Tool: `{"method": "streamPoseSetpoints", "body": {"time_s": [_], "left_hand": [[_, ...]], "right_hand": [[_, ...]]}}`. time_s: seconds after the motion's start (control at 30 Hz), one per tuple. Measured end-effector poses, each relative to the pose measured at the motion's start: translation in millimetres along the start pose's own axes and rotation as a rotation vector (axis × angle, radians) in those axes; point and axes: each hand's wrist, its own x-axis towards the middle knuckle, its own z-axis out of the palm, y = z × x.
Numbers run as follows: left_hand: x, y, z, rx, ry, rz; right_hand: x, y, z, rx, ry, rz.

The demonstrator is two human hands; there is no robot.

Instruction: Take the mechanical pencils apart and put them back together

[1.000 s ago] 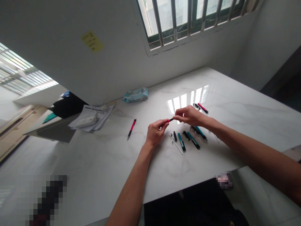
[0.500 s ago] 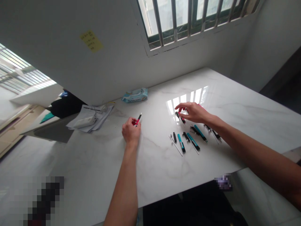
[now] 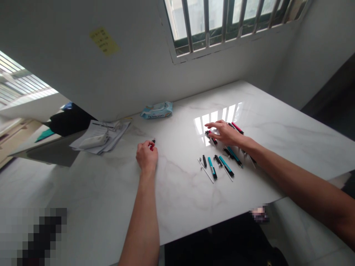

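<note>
My left hand (image 3: pixel 146 155) rests on the white marbled table, its fingers closed around a red and black pen (image 3: pixel 153 141); only the pen's dark end and a bit of red show. On the right, my right hand (image 3: pixel 224 133) reaches low over a red and black pen part (image 3: pixel 213 138), thumb and forefinger apart on either side of it. Whether they touch it I cannot tell. Nearer me lie teal and black pen barrels (image 3: pixel 212 168), a teal pen (image 3: pixel 234 156), black caps (image 3: pixel 204 160) and thin white refills (image 3: pixel 205 171). Beyond my right hand lies another red pen (image 3: pixel 237 128).
A blue wipes packet (image 3: pixel 156 110) lies by the wall. Papers (image 3: pixel 111 142) with a white device (image 3: pixel 94 140) on top are at the left. A yellow note (image 3: pixel 104 40) is on the wall, and a barred window (image 3: pixel 213 26) is above the table.
My left hand has shifted left and turned, so less of its pen shows. My right hand has drawn slightly left, uncovering more of the red pen behind it. The view has shifted a little.
</note>
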Motion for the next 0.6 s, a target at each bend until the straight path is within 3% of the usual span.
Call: {"method": "streamPoseSetpoints", "body": {"time_s": [0.33,0.6], "left_hand": [[-1,7,0.7,-0.014,0.037,-0.045],[1,11,5.1,-0.109,0.112,0.052]], "right_hand": [[8,9,8,-0.054,0.05,0.007],[13,9,9,-0.079,0.105,-0.08]]}}
